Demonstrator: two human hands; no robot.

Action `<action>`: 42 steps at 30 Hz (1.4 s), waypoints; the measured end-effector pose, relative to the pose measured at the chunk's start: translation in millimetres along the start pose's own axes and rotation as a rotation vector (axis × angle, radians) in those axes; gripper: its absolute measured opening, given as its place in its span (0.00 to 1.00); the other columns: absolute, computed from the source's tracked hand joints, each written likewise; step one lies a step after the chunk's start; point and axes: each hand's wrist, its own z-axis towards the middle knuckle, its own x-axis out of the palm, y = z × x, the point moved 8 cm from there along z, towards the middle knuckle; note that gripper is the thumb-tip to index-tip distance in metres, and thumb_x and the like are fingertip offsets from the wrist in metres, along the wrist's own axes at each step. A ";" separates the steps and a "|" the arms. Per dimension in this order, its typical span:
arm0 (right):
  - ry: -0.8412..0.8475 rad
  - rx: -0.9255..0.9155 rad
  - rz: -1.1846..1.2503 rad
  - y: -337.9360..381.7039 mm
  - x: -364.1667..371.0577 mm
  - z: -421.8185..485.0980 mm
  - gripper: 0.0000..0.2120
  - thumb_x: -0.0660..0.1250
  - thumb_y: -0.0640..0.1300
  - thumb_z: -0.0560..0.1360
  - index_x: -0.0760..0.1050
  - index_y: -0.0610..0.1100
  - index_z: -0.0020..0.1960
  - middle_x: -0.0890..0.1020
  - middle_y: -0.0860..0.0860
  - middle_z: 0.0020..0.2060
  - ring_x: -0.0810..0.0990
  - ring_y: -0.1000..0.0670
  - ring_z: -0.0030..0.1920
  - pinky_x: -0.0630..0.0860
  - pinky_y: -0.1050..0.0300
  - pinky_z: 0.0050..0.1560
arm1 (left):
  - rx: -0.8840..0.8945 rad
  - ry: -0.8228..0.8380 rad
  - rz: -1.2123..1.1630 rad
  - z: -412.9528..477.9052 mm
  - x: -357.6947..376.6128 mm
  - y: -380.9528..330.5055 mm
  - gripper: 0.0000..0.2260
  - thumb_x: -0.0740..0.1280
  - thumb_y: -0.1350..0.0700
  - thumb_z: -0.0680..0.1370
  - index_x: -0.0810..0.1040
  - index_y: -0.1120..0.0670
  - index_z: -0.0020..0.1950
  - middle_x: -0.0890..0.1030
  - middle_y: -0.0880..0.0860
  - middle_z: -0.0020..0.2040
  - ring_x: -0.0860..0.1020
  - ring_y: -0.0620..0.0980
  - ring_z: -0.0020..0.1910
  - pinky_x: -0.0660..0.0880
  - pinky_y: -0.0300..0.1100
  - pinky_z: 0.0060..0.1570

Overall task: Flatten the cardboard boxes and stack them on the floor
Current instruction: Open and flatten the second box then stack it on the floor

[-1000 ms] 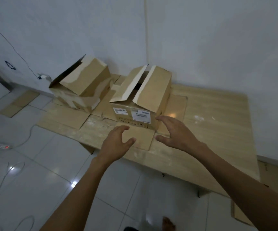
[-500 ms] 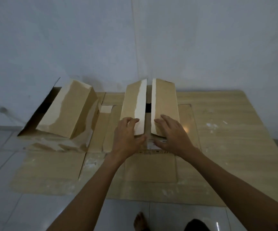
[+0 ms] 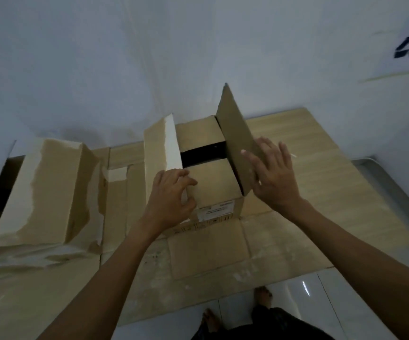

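- Both hands work the box (image 3: 213,185) at frame centre: left hand (image 3: 171,200) has its grip closed on the left flap (image 3: 160,148); right hand (image 3: 272,175) lies open-palmed against the right flap (image 3: 235,138).
- Flaps shut half a second ago now stand parted, exposing the dark interior.
- Flattening has only begun; a second box (image 3: 46,192) waits at left on the worktop (image 3: 321,168).

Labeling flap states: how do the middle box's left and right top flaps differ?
The left flap leans outward with a white torn strip along its edge; the right flap stands steeper and plain brown. The left hand grips its flap's near corner; the right hand presses flat. Both are folded open.
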 end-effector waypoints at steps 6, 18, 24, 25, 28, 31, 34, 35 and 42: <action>0.435 0.181 0.031 -47.6 42.1 -49.0 0.13 0.61 0.40 0.74 0.79 0.46 0.56 0.80 0.44 0.59 0.78 0.41 0.59 0.65 0.40 0.65 | 0.064 0.117 0.086 10.2 -1.9 -7.7 0.20 0.59 0.45 0.67 0.80 0.49 0.54 0.77 0.50 0.58 0.71 0.51 0.63 0.41 0.59 0.72; 0.525 0.596 0.461 -59.5 67.7 -56.4 0.12 0.62 0.48 0.78 0.77 0.43 0.57 0.83 0.45 0.52 0.82 0.45 0.50 0.79 0.47 0.48 | -0.163 0.030 0.203 -11.6 -79.1 27.8 0.29 0.52 0.32 0.73 0.80 0.51 0.56 0.80 0.51 0.57 0.73 0.52 0.62 0.50 0.58 0.73; 0.555 0.526 0.366 -51.9 75.9 -48.6 0.14 0.62 0.46 0.78 0.74 0.42 0.60 0.83 0.44 0.52 0.81 0.44 0.48 0.76 0.52 0.44 | -0.648 0.097 -0.193 -57.5 -63.8 90.2 0.29 0.57 0.36 0.77 0.71 0.54 0.69 0.77 0.57 0.65 0.75 0.54 0.61 0.69 0.50 0.62; 0.558 0.528 0.364 -50.4 76.8 -48.8 0.14 0.62 0.46 0.78 0.74 0.42 0.60 0.83 0.44 0.52 0.81 0.44 0.48 0.76 0.52 0.44 | -0.682 0.135 -0.295 -63.0 -49.1 93.1 0.26 0.57 0.38 0.78 0.71 0.55 0.69 0.76 0.55 0.65 0.74 0.52 0.61 0.69 0.45 0.59; 0.558 0.548 0.357 -48.4 77.6 -49.2 0.14 0.62 0.45 0.78 0.74 0.41 0.60 0.82 0.43 0.53 0.81 0.44 0.49 0.76 0.51 0.45 | -0.671 0.156 -0.330 -66.5 -21.2 93.4 0.19 0.57 0.45 0.81 0.77 0.56 0.61 0.78 0.50 0.55 0.76 0.48 0.53 0.67 0.41 0.48; 0.563 0.561 0.348 -47.2 76.5 -48.9 0.13 0.62 0.45 0.78 0.74 0.41 0.60 0.82 0.43 0.53 0.81 0.43 0.49 0.76 0.51 0.45 | -0.611 0.007 -0.168 -50.1 -20.8 105.4 0.20 0.59 0.40 0.78 0.78 0.56 0.53 0.80 0.55 0.51 0.77 0.54 0.50 0.70 0.43 0.45; 0.575 0.571 0.333 -44.4 75.1 -48.2 0.14 0.61 0.44 0.78 0.73 0.41 0.61 0.82 0.42 0.54 0.80 0.42 0.50 0.74 0.52 0.45 | -0.453 0.131 -0.017 -20.7 -6.8 97.4 0.29 0.62 0.37 0.76 0.70 0.56 0.69 0.72 0.57 0.68 0.69 0.56 0.66 0.65 0.51 0.64; 0.585 0.572 0.326 -43.2 74.7 -48.3 0.14 0.61 0.44 0.78 0.72 0.41 0.62 0.81 0.42 0.54 0.80 0.42 0.51 0.74 0.52 0.45 | -0.409 0.223 -0.026 -11.8 3.2 92.6 0.34 0.62 0.35 0.75 0.64 0.56 0.73 0.67 0.57 0.73 0.65 0.56 0.71 0.60 0.54 0.70; 0.640 0.600 0.316 -44.6 69.0 -52.1 0.16 0.59 0.42 0.77 0.69 0.43 0.65 0.80 0.42 0.57 0.78 0.41 0.54 0.72 0.51 0.48 | -0.368 0.124 -0.062 20.9 -20.8 85.4 0.28 0.65 0.35 0.72 0.77 0.55 0.62 0.80 0.54 0.58 0.77 0.51 0.54 0.73 0.47 0.55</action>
